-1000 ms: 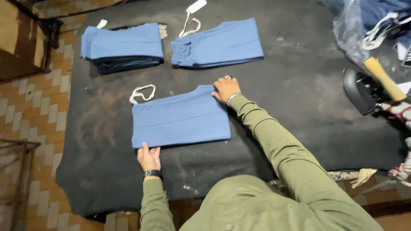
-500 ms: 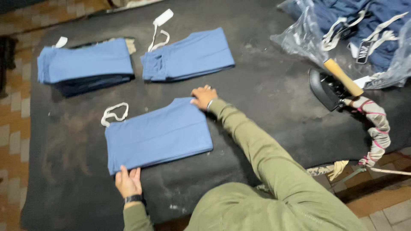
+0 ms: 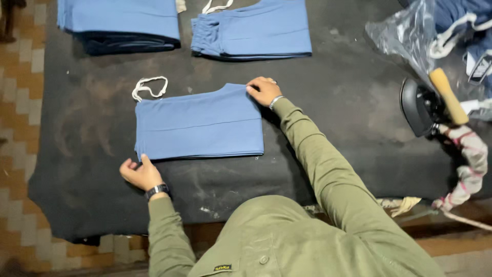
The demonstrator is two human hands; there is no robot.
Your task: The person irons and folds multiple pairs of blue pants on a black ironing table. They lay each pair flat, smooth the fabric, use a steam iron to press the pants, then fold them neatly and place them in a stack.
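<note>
Two hands flat, open: my left hand (image 3: pixel 139 174) at the folded blue garment (image 3: pixel 200 123)'s 7 o'clock corner, right hand (image 3: pixel 262 90) at 1 o'clock; long axis 9-to-3.

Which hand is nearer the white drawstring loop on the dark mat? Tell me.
Left. The left hand lies below the white drawstring loop, at the folded blue garment's near corner; the right hand lies farther right.

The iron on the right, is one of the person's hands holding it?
No. The iron lies untouched at the table's right edge, while the left hand and right hand both rest at corners of the folded blue garment.
</note>
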